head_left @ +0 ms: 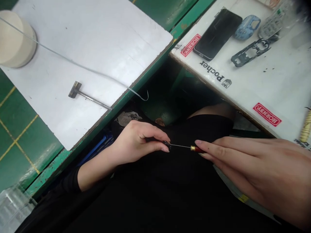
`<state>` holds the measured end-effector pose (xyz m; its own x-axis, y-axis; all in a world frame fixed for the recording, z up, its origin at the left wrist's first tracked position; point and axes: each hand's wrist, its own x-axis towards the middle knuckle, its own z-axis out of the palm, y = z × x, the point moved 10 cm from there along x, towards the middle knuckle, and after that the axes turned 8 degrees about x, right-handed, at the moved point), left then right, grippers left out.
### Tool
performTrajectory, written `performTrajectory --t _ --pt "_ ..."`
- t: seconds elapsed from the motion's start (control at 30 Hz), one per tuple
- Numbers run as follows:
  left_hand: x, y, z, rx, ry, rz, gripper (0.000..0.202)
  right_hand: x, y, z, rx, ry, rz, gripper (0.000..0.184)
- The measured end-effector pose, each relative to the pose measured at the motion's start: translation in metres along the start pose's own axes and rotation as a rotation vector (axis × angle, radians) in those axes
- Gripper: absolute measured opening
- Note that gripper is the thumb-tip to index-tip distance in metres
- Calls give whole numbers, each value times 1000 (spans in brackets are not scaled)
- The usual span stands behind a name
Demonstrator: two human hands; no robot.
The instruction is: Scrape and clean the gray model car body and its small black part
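Above my lap, my left hand pinches a small black part between thumb and fingertips. Most of that part is hidden by the fingers. My right hand is closed on the dark red handle of a small screwdriver with a brass collar. Its thin metal shaft points left and reaches the black part. Whether the tip sits inside the part or only touches it, I cannot tell.
A small hammer lies on the white board at left, near a cream round block and a thin grey cable. On the right table are a phone, a blue patterned case and a dark plastic frame.
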<state>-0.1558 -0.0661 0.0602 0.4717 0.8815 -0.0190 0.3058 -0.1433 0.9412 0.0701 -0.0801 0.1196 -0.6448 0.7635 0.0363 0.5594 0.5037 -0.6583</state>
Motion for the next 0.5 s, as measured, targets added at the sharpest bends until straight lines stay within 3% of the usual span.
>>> performTrajectory --t 0.1,0.27,0.5 --pt "-11 -23 7 -146 62 -160 22 -3 0 26 13 -140 -71 31" --pt "-36 -50 32 -525 164 -387 24 -7 5 42 97 -75 14 27" --pt "-52 -60 45 -694 210 -466 26 -12 12 61 283 -52 127 26"
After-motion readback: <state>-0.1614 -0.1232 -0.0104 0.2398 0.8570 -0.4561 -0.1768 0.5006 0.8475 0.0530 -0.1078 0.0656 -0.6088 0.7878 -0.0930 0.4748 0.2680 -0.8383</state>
